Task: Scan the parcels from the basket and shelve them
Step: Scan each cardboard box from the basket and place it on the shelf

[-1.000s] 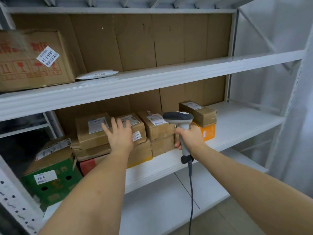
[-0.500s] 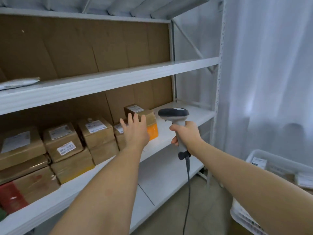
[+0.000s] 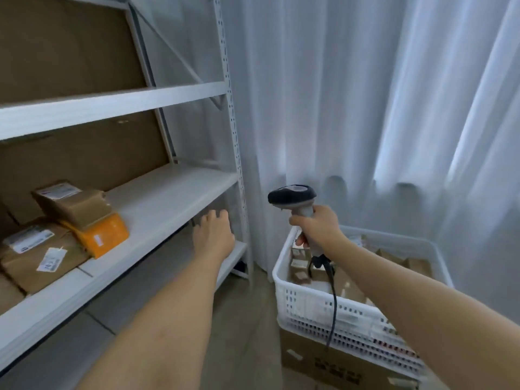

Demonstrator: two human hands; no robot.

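My right hand point(image 3: 319, 226) grips the handle of a corded barcode scanner point(image 3: 292, 197), held above the left end of a white slatted basket point(image 3: 306, 305). Several small brown parcels point(image 3: 302, 266) lie inside the basket. My left hand point(image 3: 213, 236) is empty, fingers relaxed, reaching out in front of the shelf's right end. On the middle shelf board point(image 3: 168, 198) at the left stand shelved parcels: a brown box point(image 3: 74, 202) on an orange one point(image 3: 105, 236), and a flat brown parcel point(image 3: 36, 254) with white labels.
The white metal rack's upright post point(image 3: 235, 153) stands between the shelf and the basket. White curtains point(image 3: 365, 94) hang behind. The basket rests on a cardboard box point(image 3: 332, 364) on the floor. The scanner cable point(image 3: 333, 305) hangs down across the basket.
The view has swung right, away from the stacked parcels, and the basket has come fully into sight. My left hand has left the parcels and moved right, past the shelf's end. The scanner now hangs over the basket.
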